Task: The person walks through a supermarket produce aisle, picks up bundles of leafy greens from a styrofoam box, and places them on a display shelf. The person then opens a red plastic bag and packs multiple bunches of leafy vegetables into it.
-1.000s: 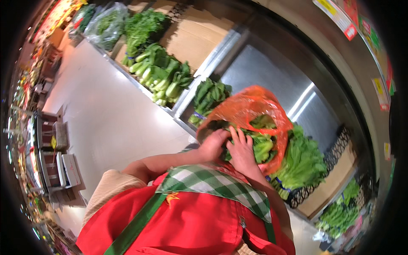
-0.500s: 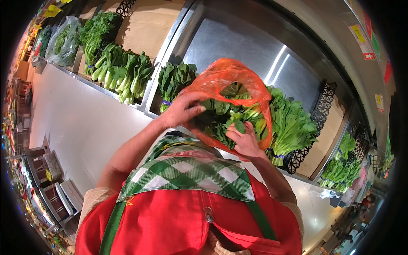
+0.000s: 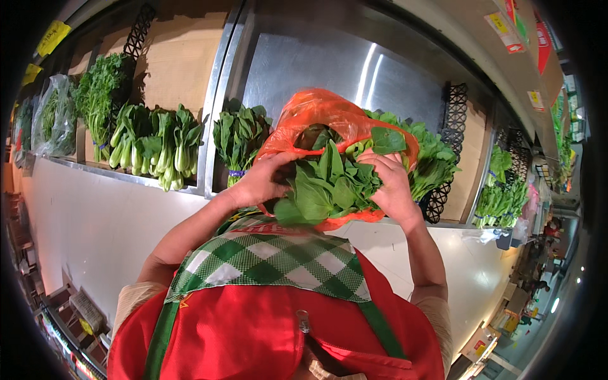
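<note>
A bunch of leafy greens [image 3: 329,187] with broad, smooth leaves stands partly out of the mouth of an orange plastic bag [image 3: 313,104]. My right hand [image 3: 392,188] is closed round the stems at the bunch's right side, beside one leaf that sticks up. At the bag's left rim, my left hand [image 3: 261,182] curls its fingers on the plastic, thumb close to the leaves. More greens show through the bag's opening; their lower parts are hidden inside it.
A steel display counter [image 3: 297,69] runs behind the bag. Dark leafy bunches [image 3: 240,136] with a purple band stand left of it, bok choy [image 3: 158,145] farther left. Lettuce-like greens [image 3: 437,155] lie right, against a black lattice divider [image 3: 453,117].
My right hand has raised the leafy bunch out of the bag, leaves now spread over the near rim. My left hand stays at the bag's left edge. The whole view has shifted.
</note>
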`<state>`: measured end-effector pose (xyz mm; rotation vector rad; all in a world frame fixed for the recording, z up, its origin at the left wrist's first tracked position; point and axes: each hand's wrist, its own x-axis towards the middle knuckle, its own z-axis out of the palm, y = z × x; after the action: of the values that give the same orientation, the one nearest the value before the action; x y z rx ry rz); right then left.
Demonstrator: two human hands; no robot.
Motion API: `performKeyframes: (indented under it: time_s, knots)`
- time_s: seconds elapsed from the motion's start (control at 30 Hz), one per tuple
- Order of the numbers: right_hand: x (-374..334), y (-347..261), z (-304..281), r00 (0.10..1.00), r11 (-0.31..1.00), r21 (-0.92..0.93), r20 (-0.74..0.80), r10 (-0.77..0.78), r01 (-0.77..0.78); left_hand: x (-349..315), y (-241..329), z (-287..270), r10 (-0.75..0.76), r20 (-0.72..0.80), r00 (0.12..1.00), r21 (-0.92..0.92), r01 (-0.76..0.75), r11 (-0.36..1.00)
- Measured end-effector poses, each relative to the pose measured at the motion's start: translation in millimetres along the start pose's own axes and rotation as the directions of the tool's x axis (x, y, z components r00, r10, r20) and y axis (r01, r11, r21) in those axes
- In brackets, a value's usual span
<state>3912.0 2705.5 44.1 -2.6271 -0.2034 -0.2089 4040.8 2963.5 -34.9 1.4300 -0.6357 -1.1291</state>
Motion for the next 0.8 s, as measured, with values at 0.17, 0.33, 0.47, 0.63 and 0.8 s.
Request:
performKeyframes:
  time_s: [0.17, 0.33, 0.47, 0.63, 0.8]
  knots:
    - [20.6, -49.5, -41.2, 0.999, 0.995, 0.102, -0.04, 0.017, -0.013, -11.3, 37.1, -25.5, 0.096, 0.07, 0.993, -0.245, -0.076, 0.967]
    - [49.3, -96.1, -82.7, 0.975, 0.982, 0.07, -0.121, 0.184, -0.176, -14.2, 71.4, -43.7, 0.332, 0.036, 0.943, -0.491, -0.273, 0.827]
    - [98.4, -120.5, -90.9, 0.913, 0.888, 0.368, -0.189, 0.361, -0.275, -9.5, 96.9, -70.0, 0.497, 0.046, 0.866, -0.492, -0.414, 0.766]
    - [168.6, -154.6, -66.5, 0.928, 0.745, 0.657, -0.195, 0.318, -0.117, -24.6, 125.6, -121.8, 0.648, -0.071, 0.759, -0.439, -0.607, 0.663]
    - [245.0, -179.0, -16.3, 0.948, 0.64, 0.758, -0.282, 0.145, 0.127, -65.1, 141.7, -218.5, 0.675, -0.182, 0.715, -0.223, -0.698, 0.68]
